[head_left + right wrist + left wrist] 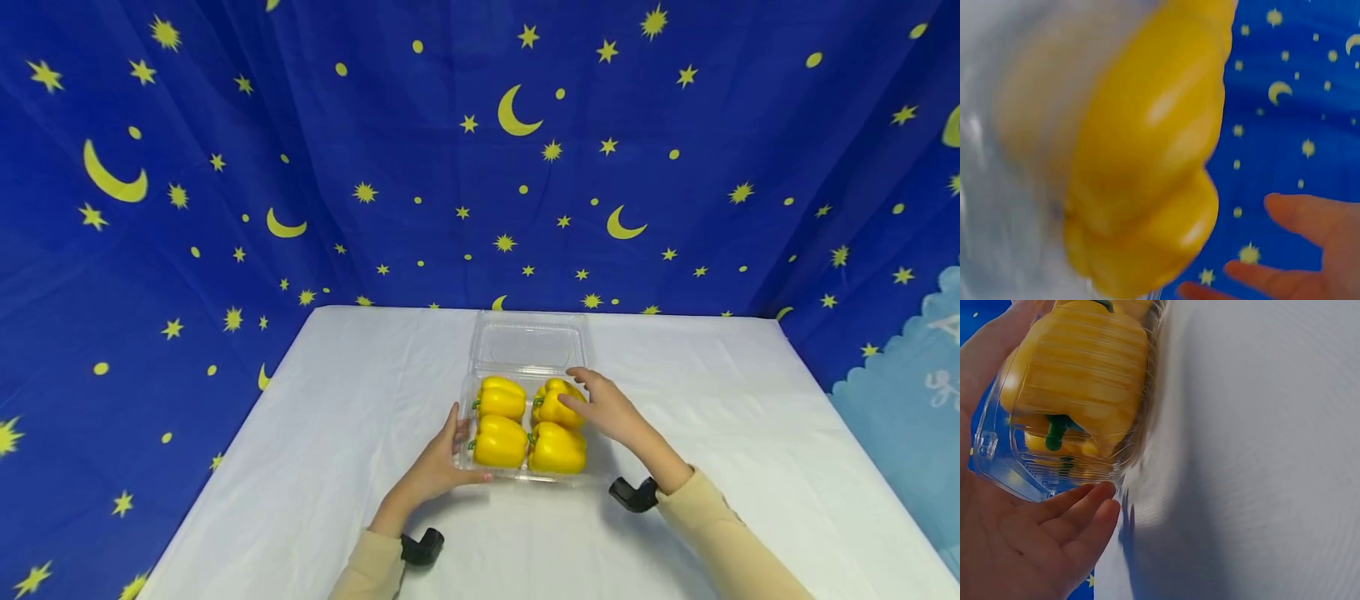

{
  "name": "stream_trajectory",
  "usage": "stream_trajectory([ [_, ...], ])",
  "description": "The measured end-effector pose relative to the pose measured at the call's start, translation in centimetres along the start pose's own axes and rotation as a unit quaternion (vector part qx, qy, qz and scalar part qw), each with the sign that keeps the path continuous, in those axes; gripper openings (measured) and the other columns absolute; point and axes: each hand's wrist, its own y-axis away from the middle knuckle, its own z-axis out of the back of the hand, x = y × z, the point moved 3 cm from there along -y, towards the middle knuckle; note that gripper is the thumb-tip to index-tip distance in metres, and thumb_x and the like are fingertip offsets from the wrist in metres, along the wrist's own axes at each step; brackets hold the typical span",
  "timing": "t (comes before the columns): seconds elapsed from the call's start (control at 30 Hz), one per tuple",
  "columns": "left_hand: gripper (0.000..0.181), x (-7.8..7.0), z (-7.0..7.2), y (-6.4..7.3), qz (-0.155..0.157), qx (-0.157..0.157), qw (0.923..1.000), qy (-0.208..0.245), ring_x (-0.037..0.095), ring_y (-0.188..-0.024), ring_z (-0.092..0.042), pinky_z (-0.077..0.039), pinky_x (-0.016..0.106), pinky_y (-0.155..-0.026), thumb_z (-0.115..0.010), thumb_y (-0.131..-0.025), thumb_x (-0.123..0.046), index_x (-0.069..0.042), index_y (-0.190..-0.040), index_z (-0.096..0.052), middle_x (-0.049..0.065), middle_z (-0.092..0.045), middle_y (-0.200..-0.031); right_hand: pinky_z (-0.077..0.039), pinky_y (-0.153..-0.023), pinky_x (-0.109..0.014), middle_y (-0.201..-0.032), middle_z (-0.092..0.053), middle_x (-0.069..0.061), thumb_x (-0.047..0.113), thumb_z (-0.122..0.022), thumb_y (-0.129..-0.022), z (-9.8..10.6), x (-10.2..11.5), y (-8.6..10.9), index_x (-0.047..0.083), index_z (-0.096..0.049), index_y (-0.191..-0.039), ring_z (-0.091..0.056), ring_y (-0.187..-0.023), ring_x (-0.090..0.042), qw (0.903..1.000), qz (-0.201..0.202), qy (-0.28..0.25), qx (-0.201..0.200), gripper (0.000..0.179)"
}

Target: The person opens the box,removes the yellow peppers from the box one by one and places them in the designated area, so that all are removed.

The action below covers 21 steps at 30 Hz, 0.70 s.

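Observation:
A clear plastic clamshell container (517,474) holds several yellow bell peppers (500,442) with green stems, set in two rows. Its hinged lid (531,343) lies folded back behind it. My left hand (438,461) grips the container's front left corner, the thumb along the front rim and the fingers at the left side. In the left wrist view those fingers (1088,515) press against the ribbed wall. Over the back right pepper (551,407) hovers my right hand (609,410), thumb and fingers spread. The right wrist view shows a gap between that hand (1310,244) and the pepper (1147,144).
A white cloth covers the table (360,375). Behind it and to the left hangs a blue curtain (420,150) with yellow stars and moons. At the right edge is a light blue panel (900,433). Black wrist mounts (423,547) sit at both sleeves.

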Motion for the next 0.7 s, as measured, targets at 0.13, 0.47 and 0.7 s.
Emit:
stream_trajectory([
  [0.13, 0.127, -0.2, 0.1, 0.1, 0.004, 0.002, 1.0000, -0.005, 0.038, -0.137, -0.038, -0.032, 0.055, -0.113, -0.085, -0.068, -0.037, -0.003, -0.153, 0.003, 0.023, -0.032, -0.151, -0.039, -0.106, -0.058, -0.137, -0.046, -0.031, 0.026, -0.058, -0.094, -1.4, 0.4, 0.2, -0.006, -0.041, -0.138, -0.046, -0.127, -0.045, 0.9997, -0.022, -0.002, 0.015, 0.057],
  [0.47, 0.126, -0.5, 0.1, 0.2, 0.016, 0.008, 0.9997, -0.014, 0.037, -0.138, -0.037, -0.030, 0.055, -0.114, -0.084, -0.069, -0.038, -0.004, -0.153, 0.004, 0.022, -0.032, -0.152, -0.050, -0.090, -0.053, -0.131, -0.043, -0.031, 0.031, -0.062, -0.091, -3.5, 0.0, -0.3, -0.003, -0.035, -0.143, -0.051, -0.108, -0.038, 0.9991, -0.041, 0.012, 0.003, 0.068],
  [0.7, 0.127, -0.5, 0.0, 0.1, 0.024, 0.005, 0.9996, -0.014, 0.037, -0.139, -0.036, -0.029, 0.056, -0.114, -0.084, -0.069, -0.039, -0.005, -0.153, 0.004, 0.022, -0.031, -0.153, -0.052, -0.074, -0.042, -0.130, -0.036, -0.029, 0.034, -0.066, -0.087, -4.7, 0.0, -0.5, 0.001, -0.035, -0.143, -0.046, -0.106, -0.038, 0.9968, -0.064, -0.004, -0.047, 0.072],
])
